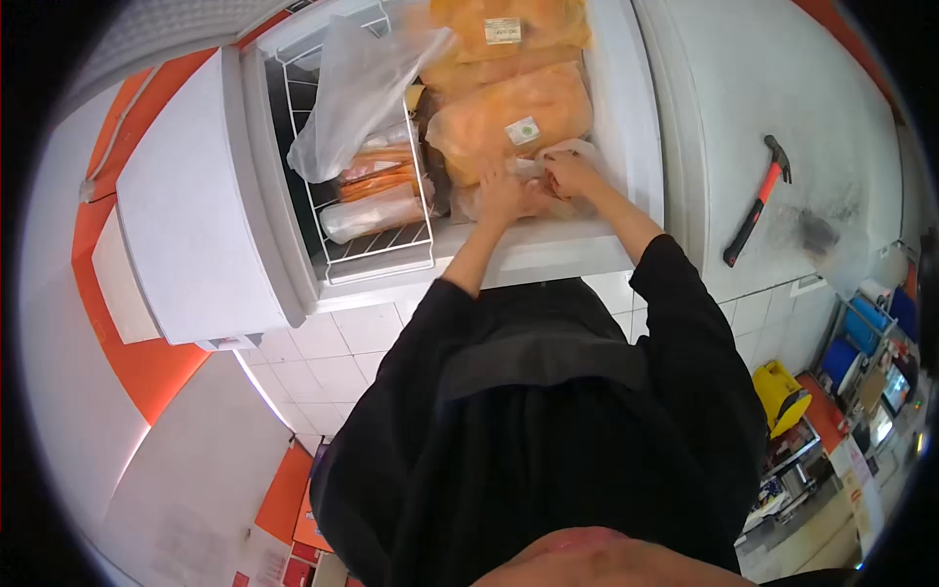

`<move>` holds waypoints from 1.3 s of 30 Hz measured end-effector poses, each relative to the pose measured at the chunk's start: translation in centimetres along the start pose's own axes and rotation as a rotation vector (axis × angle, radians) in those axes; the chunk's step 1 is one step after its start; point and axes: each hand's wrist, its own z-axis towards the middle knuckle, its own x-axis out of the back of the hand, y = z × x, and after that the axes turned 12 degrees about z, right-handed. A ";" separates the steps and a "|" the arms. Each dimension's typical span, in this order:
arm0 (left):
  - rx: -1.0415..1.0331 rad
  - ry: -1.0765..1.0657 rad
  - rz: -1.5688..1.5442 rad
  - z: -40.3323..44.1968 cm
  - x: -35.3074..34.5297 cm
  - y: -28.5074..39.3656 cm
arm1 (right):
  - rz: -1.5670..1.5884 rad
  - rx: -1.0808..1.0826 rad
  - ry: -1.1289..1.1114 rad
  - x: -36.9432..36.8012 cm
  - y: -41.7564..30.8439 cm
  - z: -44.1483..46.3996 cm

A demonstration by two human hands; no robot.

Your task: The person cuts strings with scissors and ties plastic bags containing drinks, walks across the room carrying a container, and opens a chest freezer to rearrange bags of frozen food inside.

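Both arms reach into an open chest freezer holding packed food. My right hand (572, 178) is closed, its fingers gripping the clear plastic bag (536, 201) of pinkish frozen food by the near wall. My left hand (500, 186) lies on the left part of that same bag, fingers stretched out. Just beyond the hands rests a bag of orange frozen food (509, 112) with a white and green label. Farther back is another orange bag (533, 27) with a white label. The contents of the pinkish bag are partly hidden by my hands.
A white wire basket (427, 220) stands at the left inside the freezer, with wrapped orange packs (377, 181) and a loose translucent plastic bag (357, 93). A hammer (758, 201) with a red and black handle lies on the white lid at the right.
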 end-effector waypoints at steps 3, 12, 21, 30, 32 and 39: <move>0.035 -0.167 0.125 -0.4 0.1 1.3 | -0.349 0.008 0.103 -2.0 3.2 -1.5; -0.040 -0.310 0.033 0.0 3.2 -4.4 | -0.362 -0.530 -0.218 8.7 -5.4 -4.7; 0.180 -0.358 -0.644 11.2 14.1 -6.6 | -0.236 -0.366 0.192 11.9 -6.6 -1.8; 0.007 -0.197 -0.645 13.0 19.0 -8.8 | 0.300 -0.187 0.295 10.5 -2.4 2.0; -0.011 -0.098 -0.764 16.9 16.6 -11.6 | 0.055 -0.124 0.449 18.4 -5.8 1.1; -0.112 0.565 -0.192 16.2 12.5 -5.7 | 0.008 0.429 0.652 21.7 -3.4 5.2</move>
